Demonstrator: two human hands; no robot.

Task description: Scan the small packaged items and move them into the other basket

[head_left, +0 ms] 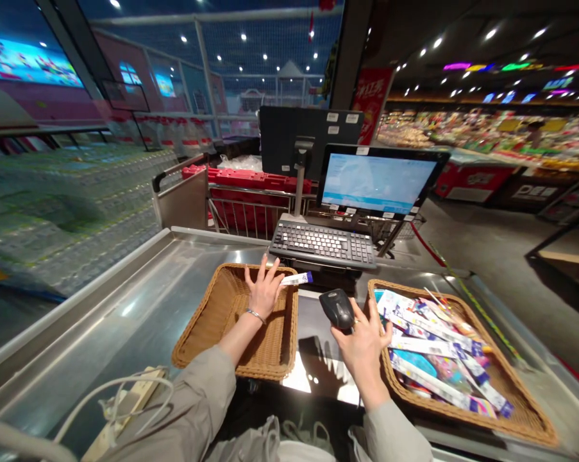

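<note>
My left hand [264, 292] hovers over the left wicker basket [186, 343], its fingers fanned out. A slim white packet with a purple end [297, 279] sticks out to the right from beside the thumb, where it seems pinched. Closed around a black handheld barcode scanner [337, 308] is my right hand [363, 340], between the two baskets. The scanner's head tilts up and to the left. Close by on the right, another wicker basket [520, 391] holds several white-and-purple packets [426, 346] and colourful wrapped items.
A black keyboard [324, 244] and a lit monitor [378, 183] stand beyond the metal counter [140, 308]. A second screen [308, 138] shows its back. At lower left lie a power strip [125, 410] and white cables. Behind are a shopping cart [241, 205] and stacked bottles [77, 199].
</note>
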